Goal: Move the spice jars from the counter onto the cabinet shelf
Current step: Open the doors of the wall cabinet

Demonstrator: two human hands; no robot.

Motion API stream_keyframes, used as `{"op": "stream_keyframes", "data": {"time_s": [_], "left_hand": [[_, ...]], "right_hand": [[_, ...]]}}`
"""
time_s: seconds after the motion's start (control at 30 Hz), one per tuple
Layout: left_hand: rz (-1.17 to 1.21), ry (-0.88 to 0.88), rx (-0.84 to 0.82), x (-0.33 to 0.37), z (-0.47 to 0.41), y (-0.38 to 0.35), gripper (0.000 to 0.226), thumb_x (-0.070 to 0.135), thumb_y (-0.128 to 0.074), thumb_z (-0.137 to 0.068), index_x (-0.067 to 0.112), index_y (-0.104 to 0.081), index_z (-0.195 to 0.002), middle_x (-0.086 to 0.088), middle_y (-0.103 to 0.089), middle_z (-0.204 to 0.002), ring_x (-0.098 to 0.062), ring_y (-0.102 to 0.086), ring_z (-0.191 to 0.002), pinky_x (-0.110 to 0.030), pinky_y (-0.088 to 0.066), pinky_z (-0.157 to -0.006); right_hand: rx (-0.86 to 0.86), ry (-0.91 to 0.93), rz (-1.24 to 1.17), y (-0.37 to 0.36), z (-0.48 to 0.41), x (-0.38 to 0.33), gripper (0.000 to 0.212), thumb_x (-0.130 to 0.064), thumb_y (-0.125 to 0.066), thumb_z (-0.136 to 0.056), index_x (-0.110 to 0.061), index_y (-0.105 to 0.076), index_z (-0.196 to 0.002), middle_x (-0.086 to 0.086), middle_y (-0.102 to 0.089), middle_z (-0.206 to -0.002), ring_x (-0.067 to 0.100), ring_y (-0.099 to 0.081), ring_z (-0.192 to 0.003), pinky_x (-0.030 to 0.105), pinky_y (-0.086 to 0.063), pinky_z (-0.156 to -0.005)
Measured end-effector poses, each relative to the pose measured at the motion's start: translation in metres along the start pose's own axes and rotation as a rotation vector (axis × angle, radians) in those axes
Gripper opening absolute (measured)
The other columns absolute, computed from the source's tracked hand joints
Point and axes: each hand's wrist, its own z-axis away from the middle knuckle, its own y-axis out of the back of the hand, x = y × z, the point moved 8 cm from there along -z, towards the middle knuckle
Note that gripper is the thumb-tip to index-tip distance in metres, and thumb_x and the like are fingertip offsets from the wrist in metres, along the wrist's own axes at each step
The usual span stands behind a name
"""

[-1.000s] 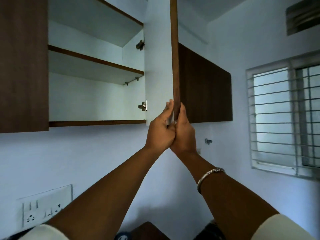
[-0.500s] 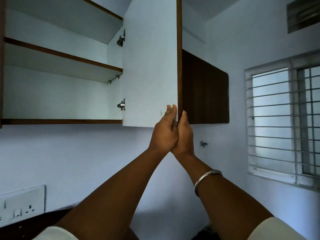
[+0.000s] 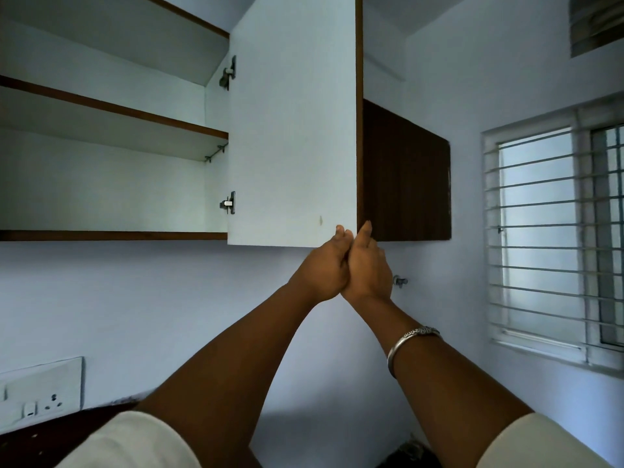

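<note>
Head view: the left hand (image 3: 322, 268) and right hand (image 3: 369, 265), pressed together, form a closed grip pinching the lower free corner of the open cabinet door (image 3: 293, 130), with the bare cabinet shelf (image 3: 111, 123) left of that door, well apart from them.

The cabinet (image 3: 101, 190) hangs on the wall (image 3: 135, 315) up to my left, its shelf (image 3: 111, 130) across the middle. Its door (image 3: 293, 130), hinged at the cabinet's right side, stands out toward me. My left grip (image 3: 320, 268) and right grip (image 3: 368, 268) touch each other at the door's free lower corner. A window (image 3: 547, 231) lies in the right wall.
</note>
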Motion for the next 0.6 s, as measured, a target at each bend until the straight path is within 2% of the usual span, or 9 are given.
{"op": "stream_keyframes", "data": {"time_s": [0.03, 0.1, 0.13, 0.2, 0.3, 0.4, 0.5, 0.53, 0.6], "left_hand": [[-0.048, -0.019, -0.018, -0.001, 0.000, -0.002, 0.047, 0.017, -0.027, -0.102, 0.015, -0.020, -0.148, -0.006, -0.028, -0.153, -0.019, -0.032, -0.138, -0.001, -0.028, -0.096], [-0.170, 0.009, -0.063, -0.004, 0.005, 0.000, 0.060, 0.014, -0.037, -0.098, 0.013, -0.007, -0.150, -0.006, -0.010, -0.158, -0.021, -0.018, -0.144, -0.024, -0.022, -0.115], [-0.239, 0.042, -0.076, -0.009, 0.008, 0.002, 0.068, 0.015, -0.042, -0.096, 0.013, -0.001, -0.150, -0.006, -0.004, -0.158, -0.024, -0.014, -0.145, -0.035, -0.021, -0.117], [-0.331, 0.125, -0.087, -0.022, 0.013, 0.010, 0.080, 0.022, -0.048, -0.093, 0.015, 0.009, -0.149, -0.006, 0.009, -0.158, -0.028, -0.005, -0.146, -0.045, -0.019, -0.117], [-0.450, 0.201, -0.059, -0.039, 0.025, 0.027, 0.088, 0.030, -0.052, -0.090, 0.019, 0.015, -0.147, -0.003, 0.018, -0.157, -0.030, 0.005, -0.145, -0.049, -0.016, -0.117], [-0.572, 0.224, 0.015, -0.056, 0.039, 0.054, 0.092, 0.029, -0.054, -0.087, 0.017, 0.014, -0.147, -0.003, 0.018, -0.157, -0.029, 0.009, -0.145, -0.047, -0.015, -0.116], [-0.707, 0.236, 0.020, -0.077, 0.056, 0.076, 0.099, 0.034, -0.060, -0.082, 0.015, 0.011, -0.148, -0.004, 0.015, -0.157, -0.029, 0.008, -0.145, -0.047, -0.015, -0.116], [-0.751, 0.240, 0.026, -0.085, 0.062, 0.085, 0.101, 0.036, -0.062, -0.081, 0.015, 0.011, -0.148, -0.004, 0.015, -0.157, -0.030, 0.008, -0.145, -0.047, -0.015, -0.116], [-0.826, 0.256, 0.027, -0.103, 0.076, 0.104, 0.103, 0.038, -0.063, -0.080, 0.015, 0.011, -0.148, -0.005, 0.015, -0.157, -0.030, 0.008, -0.145, -0.048, -0.014, -0.116]], "right_hand": [[0.045, 0.048, 0.095, 0.003, -0.002, -0.002, 0.072, -0.044, -0.040, -0.094, -0.008, -0.007, -0.148, 0.019, -0.029, -0.149, 0.035, -0.033, -0.134, 0.044, -0.041, -0.099], [0.113, 0.235, 0.342, 0.007, 0.004, -0.019, 0.096, -0.038, -0.059, -0.086, -0.003, 0.007, -0.147, 0.023, -0.005, -0.155, 0.039, -0.008, -0.143, 0.046, -0.026, -0.113], [0.099, 0.296, 0.419, 0.005, 0.009, -0.026, 0.105, -0.038, -0.064, -0.082, -0.002, 0.012, -0.146, 0.024, 0.003, -0.155, 0.039, 0.002, -0.144, 0.047, -0.014, -0.116], [0.099, 0.393, 0.510, 0.001, 0.013, -0.040, 0.112, -0.041, -0.065, -0.079, -0.002, 0.017, -0.144, 0.024, 0.010, -0.154, 0.039, 0.012, -0.143, 0.045, 0.004, -0.115], [0.078, 0.505, 0.597, -0.007, 0.021, -0.066, 0.110, -0.046, -0.061, -0.079, -0.001, 0.015, -0.144, 0.023, 0.015, -0.154, 0.037, 0.017, -0.142, 0.046, 0.015, -0.111], [0.021, 0.536, 0.515, -0.029, 0.028, -0.086, 0.108, -0.043, -0.061, -0.080, -0.002, 0.014, -0.145, 0.021, 0.017, -0.154, 0.035, 0.019, -0.142, 0.044, 0.017, -0.110], [-0.082, 0.544, 0.410, -0.053, 0.038, -0.111, 0.110, -0.042, -0.063, -0.079, -0.003, 0.015, -0.145, 0.019, 0.018, -0.155, 0.033, 0.020, -0.142, 0.042, 0.013, -0.112], [-0.118, 0.552, 0.364, -0.064, 0.042, -0.120, 0.110, -0.042, -0.064, -0.078, -0.004, 0.015, -0.145, 0.019, 0.018, -0.155, 0.033, 0.018, -0.143, 0.043, 0.008, -0.114], [-0.195, 0.566, 0.241, -0.082, 0.051, -0.141, 0.111, -0.041, -0.066, -0.078, -0.007, 0.015, -0.146, 0.017, 0.022, -0.154, 0.033, 0.007, -0.145, 0.041, -0.012, -0.117]]}}
